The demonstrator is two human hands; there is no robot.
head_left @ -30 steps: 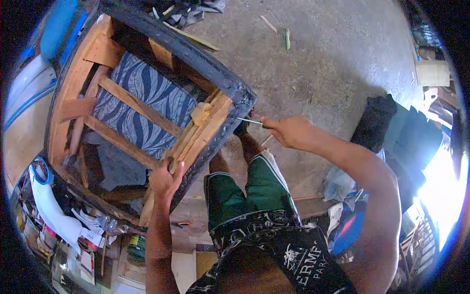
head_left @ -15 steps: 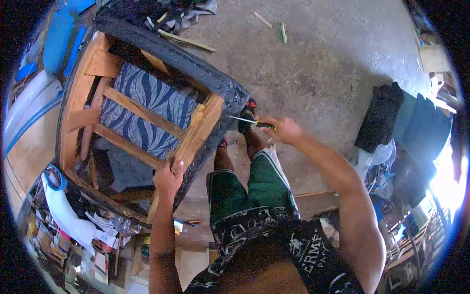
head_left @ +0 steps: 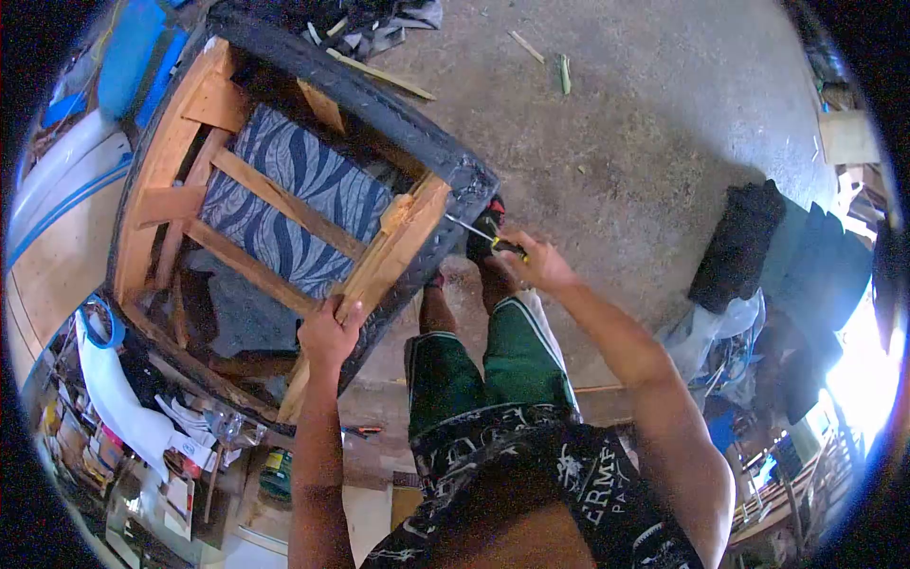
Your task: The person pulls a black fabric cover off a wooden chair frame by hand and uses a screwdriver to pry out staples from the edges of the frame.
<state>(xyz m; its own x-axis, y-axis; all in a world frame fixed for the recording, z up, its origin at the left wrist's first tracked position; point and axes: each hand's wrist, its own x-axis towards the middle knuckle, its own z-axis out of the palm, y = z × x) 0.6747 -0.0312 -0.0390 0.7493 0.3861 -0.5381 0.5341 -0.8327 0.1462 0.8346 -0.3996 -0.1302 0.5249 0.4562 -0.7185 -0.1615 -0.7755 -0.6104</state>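
My right hand (head_left: pixel 540 261) is wrapped round the black-and-yellow handle of a screwdriver (head_left: pixel 472 230). Its metal shaft points left, and the tip is right at the dark covered edge of an upholstered furniture frame (head_left: pixel 391 267). My left hand (head_left: pixel 330 332) grips the near wooden rail (head_left: pixel 403 237) of that frame, thumb on top and fingers over the inner side. Wooden slats (head_left: pixel 289 211) cross the open underside, and patterned grey fabric (head_left: pixel 301 180) shows beneath them. Black material (head_left: pixel 341 85) covers the frame's outer sides.
Wood strips (head_left: pixel 384 76) and dark cloth (head_left: pixel 403 17) lie on the concrete floor beyond the frame. Rolled dark material (head_left: pixel 735 247) stands at the right. A white curved piece (head_left: pixel 118 398) and clutter are at the lower left. An orange-and-black tool (head_left: pixel 362 431) lies near my left forearm.
The frame appears slightly farther right in view. My right hand and the screwdriver have shifted a little left, with the shaft now tilted more steeply. My left hand keeps its grip on the rail.
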